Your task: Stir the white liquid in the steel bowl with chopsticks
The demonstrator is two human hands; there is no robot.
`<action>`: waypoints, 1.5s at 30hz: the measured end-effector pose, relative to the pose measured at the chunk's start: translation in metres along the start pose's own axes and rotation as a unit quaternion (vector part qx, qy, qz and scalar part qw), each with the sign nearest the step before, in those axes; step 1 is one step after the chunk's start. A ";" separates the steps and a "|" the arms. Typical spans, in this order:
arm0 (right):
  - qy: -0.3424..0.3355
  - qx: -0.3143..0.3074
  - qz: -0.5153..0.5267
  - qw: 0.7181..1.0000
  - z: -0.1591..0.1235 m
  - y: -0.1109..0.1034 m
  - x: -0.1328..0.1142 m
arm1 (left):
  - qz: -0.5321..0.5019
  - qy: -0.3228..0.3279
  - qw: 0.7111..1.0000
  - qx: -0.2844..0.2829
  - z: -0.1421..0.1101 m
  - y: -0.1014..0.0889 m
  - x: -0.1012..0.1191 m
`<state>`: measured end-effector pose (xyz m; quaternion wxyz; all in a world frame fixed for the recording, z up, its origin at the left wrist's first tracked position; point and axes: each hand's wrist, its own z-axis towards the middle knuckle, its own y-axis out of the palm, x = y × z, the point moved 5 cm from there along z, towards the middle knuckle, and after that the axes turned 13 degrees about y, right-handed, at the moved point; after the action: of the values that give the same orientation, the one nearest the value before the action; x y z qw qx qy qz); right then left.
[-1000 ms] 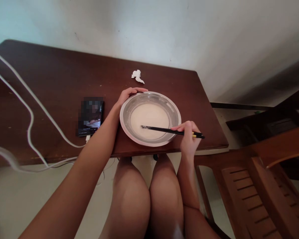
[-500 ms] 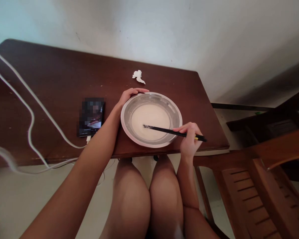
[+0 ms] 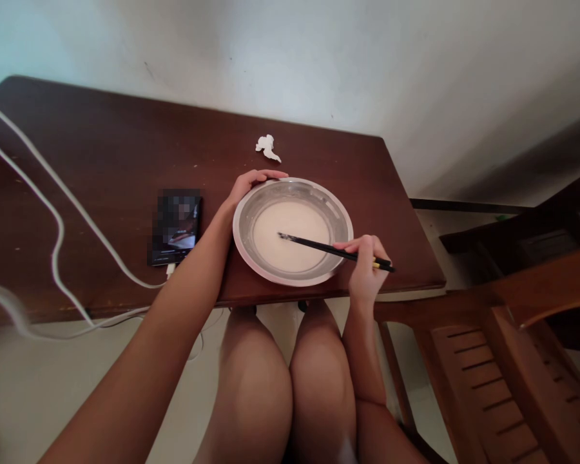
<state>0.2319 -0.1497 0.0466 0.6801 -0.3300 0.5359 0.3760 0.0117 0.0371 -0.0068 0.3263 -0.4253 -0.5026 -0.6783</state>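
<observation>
Fingers (image 3: 352, 245) of our right hand (image 3: 368, 276) were closed around a pair of black chopsticks (image 3: 314, 245), gripping them near the yellow-marked ends, which poked out to the right behind our knuckles. From those fingers the chopsticks slanted leftward, over the right side of the rim of a metal bowl (image 3: 245, 229). Their tips, smeared with white, were well to the left of the right fingers, above or in a pale liquid (image 3: 302, 216); we could not tell how far, if at all, they dipped.

The bowl sat between our two hands, near the close edge of a dark brown counter (image 3: 338, 158). At its far left, the fingers of our left hand (image 3: 245, 185) lay close together and stretched along the rim, touching it. We could not see the left thumb, so whether that hand pinched the rim we could not tell.

Just beyond the left fingertips lay a crumpled white tissue (image 3: 268, 148). Left of the left fingers, and closer to us, a phone (image 3: 186, 216) lay beside our forearm, its screen partly blurred. From its near edge a white cable (image 3: 83, 214) ran away to the left. Right of the right fingers, and nearer to us, stood a wooden chair (image 3: 464, 351) with a slotted seat.
</observation>
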 end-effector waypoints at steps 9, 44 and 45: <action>-0.011 0.099 -0.002 0.995 0.001 -0.015 -0.004 | -0.004 -0.006 1.000 -0.004 0.000 0.000 -0.001; 0.025 0.019 0.020 0.999 -0.002 -0.005 0.000 | 0.017 -0.001 1.000 0.005 0.000 0.000 0.001; 0.032 0.000 0.000 0.999 -0.001 -0.001 0.002 | 0.019 -0.003 1.000 0.005 0.000 0.001 0.001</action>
<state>0.2329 -0.1504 0.0442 0.6626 -0.3422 0.5571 0.3654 0.0120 0.0370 -0.0060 0.3393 -0.4351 -0.4995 -0.6679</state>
